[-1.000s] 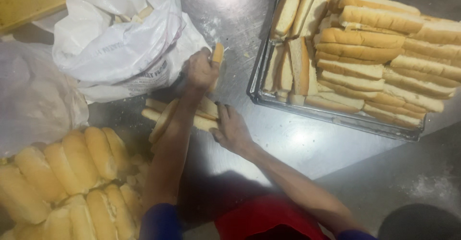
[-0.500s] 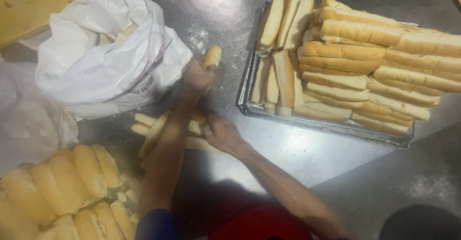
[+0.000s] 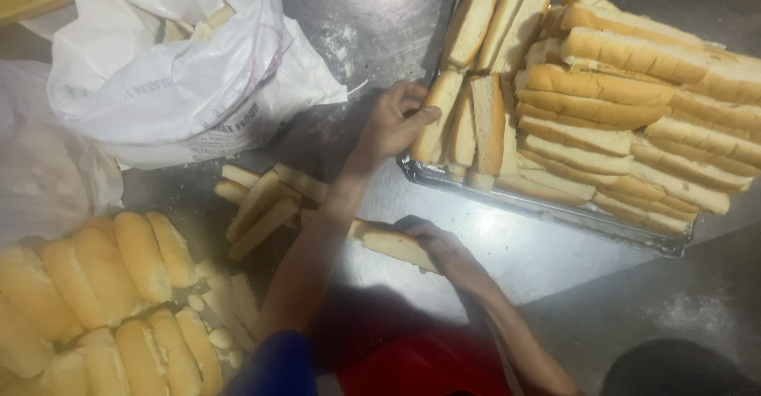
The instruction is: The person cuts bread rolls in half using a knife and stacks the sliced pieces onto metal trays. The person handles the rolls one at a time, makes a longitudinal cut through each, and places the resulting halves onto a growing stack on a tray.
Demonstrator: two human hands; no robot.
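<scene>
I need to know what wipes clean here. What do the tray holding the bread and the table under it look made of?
Tray: seemingly thin metal, its rim bright and shiny. Table: probably stainless steel, dull grey with soft glare and a dusting of flour.

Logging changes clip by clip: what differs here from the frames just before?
The left hand, which held a pale bread slice up over the steel table, has carried it right and now presses it upright among the slices in the metal tray. The right hand now rests on a long bread roll on the table. The white plastic bag, cut strips and batch of golden buns stayed put.
</scene>
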